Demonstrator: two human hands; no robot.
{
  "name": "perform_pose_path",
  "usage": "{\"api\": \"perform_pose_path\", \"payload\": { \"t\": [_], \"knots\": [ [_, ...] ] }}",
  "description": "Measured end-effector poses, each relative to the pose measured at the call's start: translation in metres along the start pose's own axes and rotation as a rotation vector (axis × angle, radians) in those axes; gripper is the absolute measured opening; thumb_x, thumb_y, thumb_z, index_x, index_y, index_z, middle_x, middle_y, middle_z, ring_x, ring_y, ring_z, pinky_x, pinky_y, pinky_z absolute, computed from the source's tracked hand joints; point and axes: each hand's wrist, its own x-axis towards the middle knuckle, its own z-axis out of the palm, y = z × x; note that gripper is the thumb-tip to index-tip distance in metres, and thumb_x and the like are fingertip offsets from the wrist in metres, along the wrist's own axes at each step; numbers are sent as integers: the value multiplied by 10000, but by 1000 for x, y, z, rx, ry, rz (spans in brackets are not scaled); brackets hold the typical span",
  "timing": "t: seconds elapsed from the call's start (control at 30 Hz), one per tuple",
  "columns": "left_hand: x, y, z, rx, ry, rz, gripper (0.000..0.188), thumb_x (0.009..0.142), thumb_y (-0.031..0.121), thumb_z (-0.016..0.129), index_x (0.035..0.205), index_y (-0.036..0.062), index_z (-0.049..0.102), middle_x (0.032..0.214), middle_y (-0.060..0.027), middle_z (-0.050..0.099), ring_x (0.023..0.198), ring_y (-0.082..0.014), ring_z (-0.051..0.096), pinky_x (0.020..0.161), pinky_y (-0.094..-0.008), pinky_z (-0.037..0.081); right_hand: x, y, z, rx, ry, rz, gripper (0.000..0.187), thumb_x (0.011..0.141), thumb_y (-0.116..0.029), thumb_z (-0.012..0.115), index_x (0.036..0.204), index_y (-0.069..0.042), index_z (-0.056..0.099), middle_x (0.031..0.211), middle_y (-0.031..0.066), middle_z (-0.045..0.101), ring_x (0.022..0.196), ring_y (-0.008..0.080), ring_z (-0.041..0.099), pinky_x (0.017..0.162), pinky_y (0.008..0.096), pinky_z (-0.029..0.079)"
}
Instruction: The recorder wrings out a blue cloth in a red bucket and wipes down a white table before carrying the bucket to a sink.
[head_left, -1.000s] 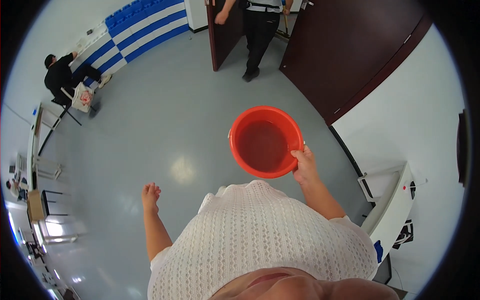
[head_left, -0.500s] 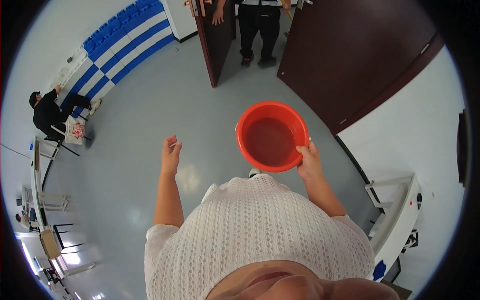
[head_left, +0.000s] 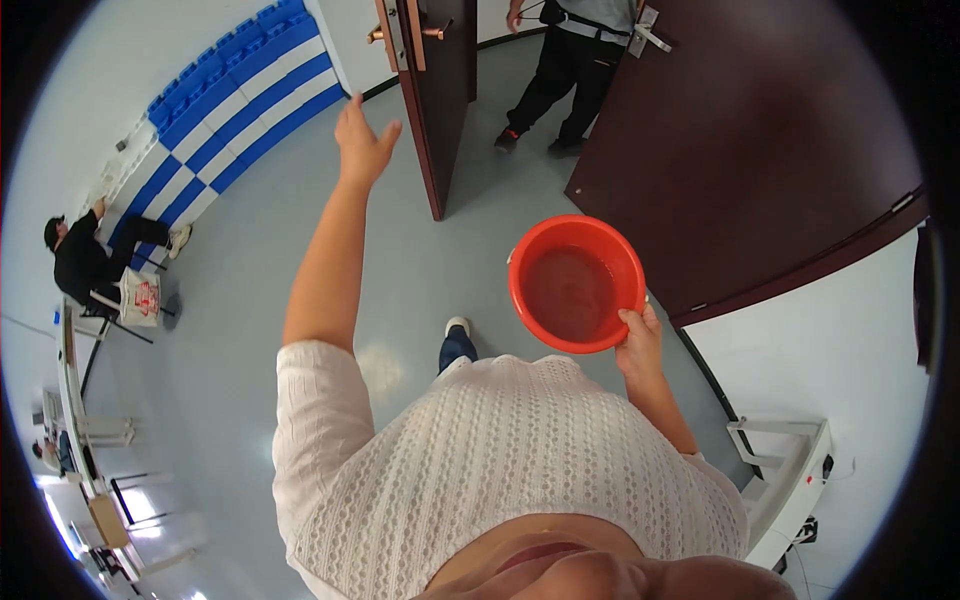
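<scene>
A red-orange bucket [head_left: 519, 300] with liquid in it hangs in front of me, to the right. My right hand [head_left: 641, 337] grips its right rim, thumb over the edge and fingers outside. The liquid takes on the bucket's reddish colour. My left hand [head_left: 363, 145] is raised and stretched forward, holding nothing, its thumb apart from the fingers. Nearest to it is the dark brown left door leaf [head_left: 437, 120] with copper-coloured handles; the hand is apart from it. The right door leaf [head_left: 750, 150] stands ajar beyond the bucket.
Another person [head_left: 570, 75] in dark trousers stands in the doorway gap. At the far left someone in black [head_left: 85, 260] sits by a blue and white block wall [head_left: 240, 105]. A white table [head_left: 800, 480] stands at my right, more tables along the left.
My left arm has reached forward and up toward the left door leaf. The doors and bucket appear nearer or shifted in view. My foot has come into view; the doorway person has shifted right.
</scene>
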Motion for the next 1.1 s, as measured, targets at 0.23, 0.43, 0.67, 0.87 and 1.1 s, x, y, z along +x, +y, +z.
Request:
{"api": "perform_pose_path", "payload": {
  "t": [0.23,0.43,0.67,0.87,1.1],
  "knots": [
    [191,-40,83,-17,167,90,815,652,326,723,1204,-128,331,1131,-296,470,1090,-390,440,931,-421,336,63,12,46,47,146,-78,234,777,33,457,1004,-8,494,997,97,576,886,165,569,792,295,464],
    [317,-89,142,-1,230,-166,862,590,504,725,1074,-139,416,1079,-256,511,1040,-368,484,901,-403,361,113,5,94,82,192,-67,241,774,23,460,1009,-11,500,1005,85,571,901,154,561,808,287,450],
    [357,-16,149,144,157,-173,879,662,371,724,1267,-93,287,1192,-282,454,1141,-399,414,960,-393,347,182,10,107,74,97,-93,260,774,16,464,1028,-25,499,1026,84,576,918,157,567,804,292,465],
    [381,-89,171,519,456,193,816,623,502,689,1001,-167,412,991,-251,497,989,-387,448,877,-440,343,241,-6,112,131,98,-53,188,766,26,488,950,-11,500,953,81,571,840,137,559,757,274,455],
    [369,-111,132,530,403,116,866,592,548,707,1009,-167,455,1005,-288,505,967,-405,504,863,-418,401,303,-23,111,91,46,-29,181,770,21,485,948,-9,501,944,81,574,836,134,562,740,270,459]
  ]
}}
